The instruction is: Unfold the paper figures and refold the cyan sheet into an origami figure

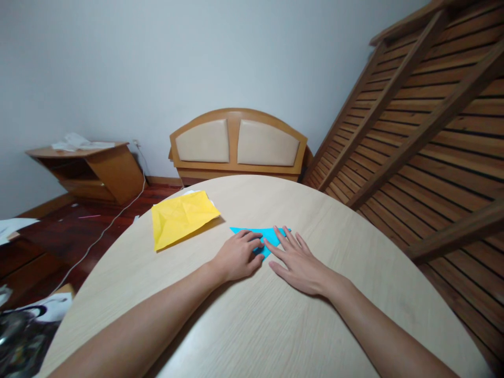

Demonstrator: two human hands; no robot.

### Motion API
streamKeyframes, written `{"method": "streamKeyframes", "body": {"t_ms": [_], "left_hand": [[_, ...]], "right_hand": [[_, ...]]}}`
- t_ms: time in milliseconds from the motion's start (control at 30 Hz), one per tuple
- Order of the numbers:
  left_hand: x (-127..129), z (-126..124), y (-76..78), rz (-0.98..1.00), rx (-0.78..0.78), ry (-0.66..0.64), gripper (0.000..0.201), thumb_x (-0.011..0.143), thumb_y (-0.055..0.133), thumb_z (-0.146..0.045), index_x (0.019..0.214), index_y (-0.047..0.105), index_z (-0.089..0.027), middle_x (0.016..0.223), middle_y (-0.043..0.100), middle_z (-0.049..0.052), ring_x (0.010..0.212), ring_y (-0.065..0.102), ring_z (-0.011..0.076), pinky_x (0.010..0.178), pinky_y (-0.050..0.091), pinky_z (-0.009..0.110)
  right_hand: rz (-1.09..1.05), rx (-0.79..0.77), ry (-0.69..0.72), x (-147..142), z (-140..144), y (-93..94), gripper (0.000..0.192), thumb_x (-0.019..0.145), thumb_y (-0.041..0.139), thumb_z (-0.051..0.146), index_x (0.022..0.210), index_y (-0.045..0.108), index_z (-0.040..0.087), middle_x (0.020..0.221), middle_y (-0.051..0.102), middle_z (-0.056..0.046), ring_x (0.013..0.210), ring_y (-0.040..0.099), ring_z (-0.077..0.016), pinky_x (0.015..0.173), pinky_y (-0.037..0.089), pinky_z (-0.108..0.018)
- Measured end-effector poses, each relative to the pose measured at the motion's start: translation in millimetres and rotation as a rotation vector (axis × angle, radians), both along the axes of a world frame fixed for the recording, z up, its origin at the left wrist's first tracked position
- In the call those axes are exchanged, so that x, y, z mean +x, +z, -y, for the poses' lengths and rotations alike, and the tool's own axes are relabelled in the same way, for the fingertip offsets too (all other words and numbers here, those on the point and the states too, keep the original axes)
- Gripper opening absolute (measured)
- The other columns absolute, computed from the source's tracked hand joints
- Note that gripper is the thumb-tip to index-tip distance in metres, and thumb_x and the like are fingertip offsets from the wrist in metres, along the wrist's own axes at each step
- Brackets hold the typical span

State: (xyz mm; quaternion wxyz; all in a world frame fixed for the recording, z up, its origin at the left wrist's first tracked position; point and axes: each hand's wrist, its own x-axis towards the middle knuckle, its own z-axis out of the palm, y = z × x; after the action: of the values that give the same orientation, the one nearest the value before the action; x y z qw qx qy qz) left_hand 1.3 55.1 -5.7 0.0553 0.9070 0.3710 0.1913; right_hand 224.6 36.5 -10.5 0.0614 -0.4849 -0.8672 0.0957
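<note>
"Because I see it only partly, how does the blue paper [269, 234] look to you?"

"It is bright, plain blue, with a long, almost straight far edge and a pointed left corner; toward the near side it seems to narrow, like a triangle. It lies on the round desk [252, 325], under the fingers."

"And how is the grip?"

"The left hand [241, 255] has its fingers loosely curled over the paper; whether it pinches it, I cannot tell. The right hand [301, 265] is spread wide, its fingers lying upon the paper, grasping nothing."

"What stands in the way?"

"Both hands cover much of the blue. Well apart, to the left, lies a creased yellow sheet [183, 218]. Beyond the desk stands a headboard [233, 142], and at right, a slatted wooden frame [411, 123]."
</note>
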Motion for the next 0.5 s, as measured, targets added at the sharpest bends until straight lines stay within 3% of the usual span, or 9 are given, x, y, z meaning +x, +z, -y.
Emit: {"method": "streamKeyframes", "body": {"t_ms": [300, 500], "left_hand": [[0, 0, -0.4, -0.023, 0.009, -0.002, 0.021, 0.093, 0.056, -0.030, 0.105, 0.067, -0.017, 0.131, 0.065, 0.012, 0.123, 0.056, 0.0293, 0.106, 0.046, 0.046], [0, -1, 0.0, 0.003, 0.010, -0.012, 0.019, 0.092, 0.055, -0.028, 0.103, 0.067, -0.017, 0.128, 0.066, 0.013, 0.124, 0.056, 0.0283, 0.109, 0.043, 0.045]], "right_hand": [[0.091, -0.015, -0.300, 32, -25, -0.5, 0.062, 0.099, 0.033, 0.060, 0.155, 0.031, 0.034, 0.167, 0.009, -0.008, 0.152, 0.002, -0.0365, 0.119, 0.015, -0.062], [0.072, 0.117, -0.397, 33, -32, -8.8, 0.057, 0.100, 0.036, 0.053, 0.151, 0.042, 0.029, 0.166, 0.017, -0.009, 0.152, 0.011, -0.0385, 0.116, 0.021, -0.062]]}}
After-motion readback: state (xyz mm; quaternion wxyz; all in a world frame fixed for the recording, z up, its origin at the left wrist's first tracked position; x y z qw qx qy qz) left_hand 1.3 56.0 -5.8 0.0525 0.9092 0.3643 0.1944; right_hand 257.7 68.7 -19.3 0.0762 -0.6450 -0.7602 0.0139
